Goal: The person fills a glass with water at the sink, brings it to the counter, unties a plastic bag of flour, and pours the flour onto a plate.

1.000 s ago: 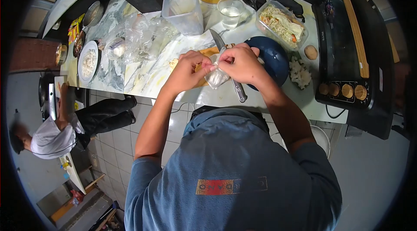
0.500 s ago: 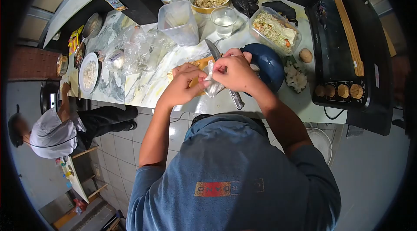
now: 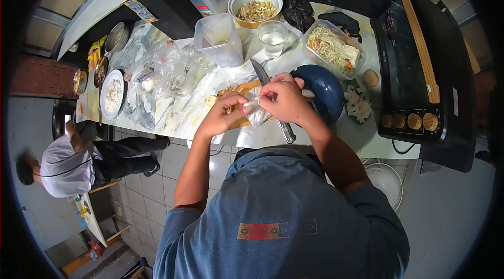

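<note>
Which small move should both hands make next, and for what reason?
I would probably shift the small bag a little left first: the left hand and the right hand pinch its top, while the knife lies below the right hand, its blade bare.

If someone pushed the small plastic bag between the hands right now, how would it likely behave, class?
The small plastic bag would probably fold floppily, since its thin film looks creased. It seems light, being small beside the left hand and right hand. Its uneven shape suggests it wouldn't roll easily.

Black oven with wooden knobs
</note>
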{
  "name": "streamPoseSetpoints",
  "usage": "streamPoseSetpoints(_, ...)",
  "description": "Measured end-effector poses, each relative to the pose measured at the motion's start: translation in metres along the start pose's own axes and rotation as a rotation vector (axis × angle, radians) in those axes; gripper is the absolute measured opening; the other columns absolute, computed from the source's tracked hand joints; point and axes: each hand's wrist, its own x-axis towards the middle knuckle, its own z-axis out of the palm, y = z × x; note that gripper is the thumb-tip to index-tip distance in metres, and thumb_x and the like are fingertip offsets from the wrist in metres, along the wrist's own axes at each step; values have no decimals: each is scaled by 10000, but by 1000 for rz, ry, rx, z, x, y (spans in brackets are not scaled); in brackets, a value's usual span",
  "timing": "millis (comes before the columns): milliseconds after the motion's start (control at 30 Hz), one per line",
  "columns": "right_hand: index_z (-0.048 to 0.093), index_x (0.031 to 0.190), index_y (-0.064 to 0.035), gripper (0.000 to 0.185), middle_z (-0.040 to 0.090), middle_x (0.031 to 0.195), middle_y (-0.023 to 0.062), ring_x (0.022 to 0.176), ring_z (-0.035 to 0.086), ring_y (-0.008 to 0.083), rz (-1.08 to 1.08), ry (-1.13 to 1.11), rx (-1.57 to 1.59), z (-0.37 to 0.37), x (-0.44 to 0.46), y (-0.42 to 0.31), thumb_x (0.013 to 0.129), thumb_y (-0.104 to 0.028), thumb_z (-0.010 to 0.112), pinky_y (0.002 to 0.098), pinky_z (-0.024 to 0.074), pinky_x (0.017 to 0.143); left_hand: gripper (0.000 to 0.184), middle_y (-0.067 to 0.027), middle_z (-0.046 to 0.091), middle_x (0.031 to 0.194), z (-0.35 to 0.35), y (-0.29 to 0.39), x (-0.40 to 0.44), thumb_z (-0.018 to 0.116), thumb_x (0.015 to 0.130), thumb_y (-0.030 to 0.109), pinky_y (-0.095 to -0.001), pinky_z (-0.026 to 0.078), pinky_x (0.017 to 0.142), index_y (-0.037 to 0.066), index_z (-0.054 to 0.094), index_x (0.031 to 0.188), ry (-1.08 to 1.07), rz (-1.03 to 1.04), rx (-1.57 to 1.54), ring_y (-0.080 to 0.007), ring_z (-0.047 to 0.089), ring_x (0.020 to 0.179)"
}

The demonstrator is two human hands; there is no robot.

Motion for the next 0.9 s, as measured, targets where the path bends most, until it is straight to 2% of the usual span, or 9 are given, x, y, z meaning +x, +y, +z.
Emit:
streamPoseSetpoints(67,720,799,-154,122,679,736,-35,1068,551,224,-96,76,4,0,-3,1,721,-247,705,420,282,895,167,-43,599,875,3,17,-1,706,888,210,-294,401,793,61,680,959,-6,238,663,-187,550,840)
streamPoseSetpoints(133,719,797,-158,115,674,725,-40,1060,550,222,-103,78,-18,-1,-2,-1,723,-245,705,417,280,890,139,-41,593,857,3,25,3,693,897,198,-299,395,767,70,688,953,-33,219,793,-191,549,813)
streamPoseSetpoints(233,714,794,-162,100,667,720,-44,1042,550,216,-103,74,-76,-3,1,-1,736,-243,705,408,279,880,140,-18,585,830,-10,16,7,681,910,186,-286,396,715,55,692,959,-80,332,650,-155,543,778)
streamPoseSetpoints(300,711,794,-163,92,665,727,-43,1032,551,211,-91,72,-117,-3,4,3,746,-242,705,401,282,875,155,15,570,800,-13,13,2,649,944,180,-258,397,661,33,696,956,51,113,120,-101,528,756)
streamPoseSetpoints(400,708,863,-153,125,681,823,-18,994,564,202,-132,-34,13,-3,5,14,786,-250,695,389,297,867,209,29,577,828,-11,4,5,604,982,206,-225,401,639,21,698,954,198,55,88,-69,520,764)
streamPoseSetpoints(467,694,943,-127,162,683,934,15,984,578,197,-140,-138,118,-6,8,10,820,-231,681,386,338,881,228,16,609,885,-7,0,6,559,1009,225,-230,442,707,30,674,989,249,21,49,-77,554,810)
streamPoseSetpoints(567,684,1008,-104,205,682,993,33,984,595,208,-181,-83,278,2,4,15,835,-215,688,380,373,907,198,-16,631,975,-12,-5,10,506,1030,224,-270,470,853,53,588,1086,253,146,-237,-101,597,907)
streamPoseSetpoints(800,692,1019,-94,223,687,1021,44,965,613,231,-362,64,142,23,1,11,839,-223,718,371,383,906,231,-83,621,1019,-2,17,13,442,1044,269,-360,450,917,78,554,1110,46,298,-805,-211,601,986)
streamPoseSetpoints(900,704,973,-93,193,691,1006,39,974,608,228,-334,91,122,24,4,12,834,-226,725,371,381,888,271,-92,622,1035,-2,12,13,438,1040,274,-365,434,948,79,539,1199,86,295,-728,-227,601,993)
